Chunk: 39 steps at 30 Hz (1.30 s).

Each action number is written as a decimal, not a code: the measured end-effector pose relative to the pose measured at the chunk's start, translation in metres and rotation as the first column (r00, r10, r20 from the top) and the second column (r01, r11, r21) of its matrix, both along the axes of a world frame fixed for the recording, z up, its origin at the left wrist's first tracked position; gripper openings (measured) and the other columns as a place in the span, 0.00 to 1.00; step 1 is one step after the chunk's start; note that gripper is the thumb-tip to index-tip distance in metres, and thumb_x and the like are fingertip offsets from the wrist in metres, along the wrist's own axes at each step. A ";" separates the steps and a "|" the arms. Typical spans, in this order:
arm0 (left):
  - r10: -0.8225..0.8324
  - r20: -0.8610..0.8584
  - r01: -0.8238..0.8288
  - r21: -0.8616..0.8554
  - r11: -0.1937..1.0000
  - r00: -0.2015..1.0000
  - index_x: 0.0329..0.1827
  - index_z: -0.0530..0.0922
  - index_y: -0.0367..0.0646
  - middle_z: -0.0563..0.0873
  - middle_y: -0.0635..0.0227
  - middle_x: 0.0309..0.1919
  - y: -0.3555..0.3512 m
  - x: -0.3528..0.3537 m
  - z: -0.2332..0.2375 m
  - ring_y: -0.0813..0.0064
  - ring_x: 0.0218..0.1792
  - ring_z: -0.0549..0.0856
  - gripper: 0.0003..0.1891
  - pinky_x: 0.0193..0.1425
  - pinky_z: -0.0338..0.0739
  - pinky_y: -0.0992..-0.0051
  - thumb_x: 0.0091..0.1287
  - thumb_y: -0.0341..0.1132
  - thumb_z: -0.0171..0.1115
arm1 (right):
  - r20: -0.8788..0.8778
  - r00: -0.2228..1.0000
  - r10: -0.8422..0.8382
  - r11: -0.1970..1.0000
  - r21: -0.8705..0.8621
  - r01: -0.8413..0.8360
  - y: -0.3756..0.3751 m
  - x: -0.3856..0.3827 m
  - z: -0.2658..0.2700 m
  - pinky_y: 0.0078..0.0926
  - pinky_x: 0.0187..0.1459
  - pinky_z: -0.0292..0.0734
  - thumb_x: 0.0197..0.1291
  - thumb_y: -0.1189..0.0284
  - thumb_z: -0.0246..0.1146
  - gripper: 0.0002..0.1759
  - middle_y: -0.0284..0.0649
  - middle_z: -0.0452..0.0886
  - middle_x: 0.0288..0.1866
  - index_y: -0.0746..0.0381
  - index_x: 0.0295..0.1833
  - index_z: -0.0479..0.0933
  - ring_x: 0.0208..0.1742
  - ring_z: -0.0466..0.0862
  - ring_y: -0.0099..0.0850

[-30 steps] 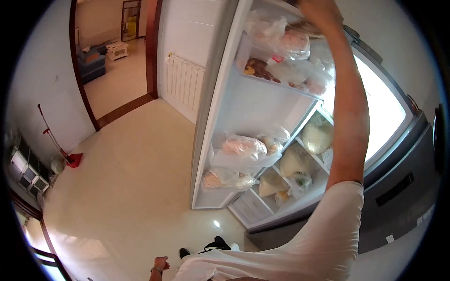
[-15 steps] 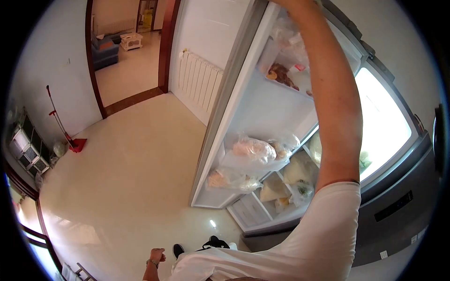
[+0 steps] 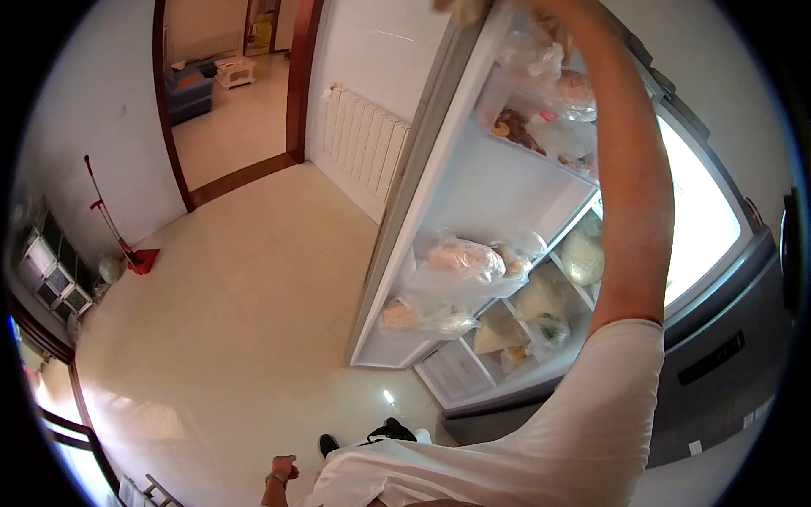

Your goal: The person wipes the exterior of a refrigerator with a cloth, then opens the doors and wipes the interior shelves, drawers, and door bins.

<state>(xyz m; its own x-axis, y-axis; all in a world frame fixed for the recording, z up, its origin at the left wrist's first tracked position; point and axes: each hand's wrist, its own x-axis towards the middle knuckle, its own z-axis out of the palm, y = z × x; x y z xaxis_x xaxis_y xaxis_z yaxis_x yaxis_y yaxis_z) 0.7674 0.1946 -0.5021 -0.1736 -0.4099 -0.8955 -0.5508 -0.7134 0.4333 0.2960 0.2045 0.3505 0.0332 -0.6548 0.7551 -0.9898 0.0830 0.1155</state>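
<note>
Head view: the refrigerator door (image 3: 498, 198) stands open, with food bags lodged in its upper rack (image 3: 541, 159), a wrapped pink bag (image 3: 577, 91) among them. Lower down, another pink bag (image 3: 465, 258) and a pale bag (image 3: 427, 317) sit in the door, and more bags (image 3: 541, 297) fill inner compartments. So the bags are in place and the door is not closed; whether any were just added or taken out cannot be told.

The right hand (image 3: 564, 7) is raised by the door's top, mostly cut off by the frame, so its grip cannot be told. The left hand (image 3: 285, 467) hangs low with fingers curled in, seemingly holding nothing.

The floor (image 3: 228, 321) is pale and glossy; a red long-handled tool (image 3: 144, 260) leans by the wall, a radiator (image 3: 359, 135) stands behind the door, and a blue sofa (image 3: 190, 91) shows through the doorway.
</note>
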 end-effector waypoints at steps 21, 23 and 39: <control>-0.078 -0.102 0.070 -0.082 0.994 0.992 0.33 0.78 0.34 0.80 0.57 0.18 -0.022 -0.040 0.033 0.67 0.16 0.80 0.10 0.19 0.79 0.67 0.60 0.35 0.61 | -0.644 0.707 -0.293 0.795 0.247 0.554 -0.026 0.030 -0.040 0.39 0.36 0.76 0.35 0.73 0.60 0.12 0.49 0.82 0.29 0.62 0.30 0.82 0.33 0.82 0.49; -0.080 -0.120 0.070 -0.087 0.994 0.989 0.34 0.78 0.34 0.80 0.57 0.18 -0.015 -0.034 0.031 0.67 0.16 0.80 0.11 0.19 0.80 0.67 0.60 0.35 0.61 | -0.687 0.645 -0.335 0.627 0.348 0.697 -0.036 0.033 -0.081 0.39 0.38 0.78 0.35 0.73 0.60 0.13 0.50 0.83 0.29 0.64 0.30 0.83 0.33 0.83 0.48; -0.041 0.008 0.041 0.051 0.998 0.999 0.31 0.77 0.34 0.79 0.57 0.17 -0.017 0.013 0.007 0.65 0.16 0.79 0.11 0.18 0.79 0.67 0.60 0.36 0.62 | -0.593 0.755 -0.279 0.883 0.151 0.445 -0.034 -0.007 -0.119 0.38 0.34 0.78 0.37 0.73 0.63 0.06 0.46 0.82 0.26 0.61 0.25 0.82 0.32 0.83 0.40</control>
<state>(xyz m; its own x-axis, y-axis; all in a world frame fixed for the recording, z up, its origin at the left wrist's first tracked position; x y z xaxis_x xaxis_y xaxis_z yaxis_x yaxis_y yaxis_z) 0.7805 0.1777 -0.4954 -0.1808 -0.3565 -0.9166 -0.5837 -0.7112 0.3918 0.2889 0.1707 0.2311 0.0967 -0.8728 0.4784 -0.6552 0.3060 0.6907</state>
